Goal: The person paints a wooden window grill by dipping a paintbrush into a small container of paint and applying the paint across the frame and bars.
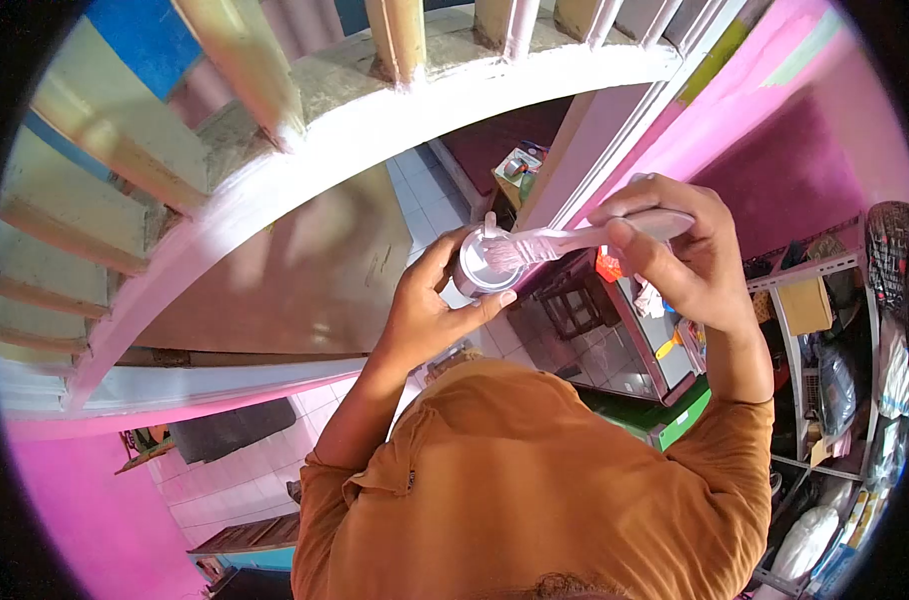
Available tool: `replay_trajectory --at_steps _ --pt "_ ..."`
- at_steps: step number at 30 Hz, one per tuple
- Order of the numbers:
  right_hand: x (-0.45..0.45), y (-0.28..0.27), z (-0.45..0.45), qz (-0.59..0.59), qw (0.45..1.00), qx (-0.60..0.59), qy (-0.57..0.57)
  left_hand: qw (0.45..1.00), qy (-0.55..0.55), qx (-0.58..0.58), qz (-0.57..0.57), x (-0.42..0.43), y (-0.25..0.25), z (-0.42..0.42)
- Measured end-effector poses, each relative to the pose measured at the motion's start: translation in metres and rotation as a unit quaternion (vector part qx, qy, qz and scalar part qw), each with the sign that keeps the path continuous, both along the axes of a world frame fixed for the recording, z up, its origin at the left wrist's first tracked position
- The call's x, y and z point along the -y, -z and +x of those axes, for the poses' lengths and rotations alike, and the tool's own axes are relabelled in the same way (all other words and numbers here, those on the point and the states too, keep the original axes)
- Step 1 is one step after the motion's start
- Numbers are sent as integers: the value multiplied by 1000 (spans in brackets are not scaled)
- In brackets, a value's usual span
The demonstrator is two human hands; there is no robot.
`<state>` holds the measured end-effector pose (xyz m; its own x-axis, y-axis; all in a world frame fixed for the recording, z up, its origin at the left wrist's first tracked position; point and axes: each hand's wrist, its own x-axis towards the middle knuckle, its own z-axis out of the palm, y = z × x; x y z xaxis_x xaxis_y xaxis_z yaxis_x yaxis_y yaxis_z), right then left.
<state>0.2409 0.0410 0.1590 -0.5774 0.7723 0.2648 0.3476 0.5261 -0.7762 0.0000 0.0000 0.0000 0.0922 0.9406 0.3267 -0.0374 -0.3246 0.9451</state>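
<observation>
My left hand (432,306) is wrapped round a small can (475,279) with white paint inside, its thumb on the near side. My right hand (675,245) is closed on the handle of a paintbrush (565,239). The brush lies roughly level, and its whitish bristles are over the can's mouth; whether they touch the paint cannot be made out. Above both hands curves a white-painted ledge (425,105) with upright balusters (400,40) standing on it.
Pink walls (95,500) are at the lower left and upper right. Shelves (820,270) full of bags and boxes stand at the right. Below are a glass-topped cabinet (615,360) and a tiled floor (245,485). A brown panel (285,270) spans the space under the ledge.
</observation>
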Motion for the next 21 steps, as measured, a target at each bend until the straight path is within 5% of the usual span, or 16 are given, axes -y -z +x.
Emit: replay_trajectory --at_steps 13,15,21 --pt "-15 19 -14 40 999 -5 -31 999 29 -28 -26 -3 -3 -6" --pt "-12 17 -6 -123 988 -85 49 999 28 -5 -22 -5 -5 -5" --pt "-25 42 15 -160 961 -202 99 998 47 32 -34 -12 -20 1"
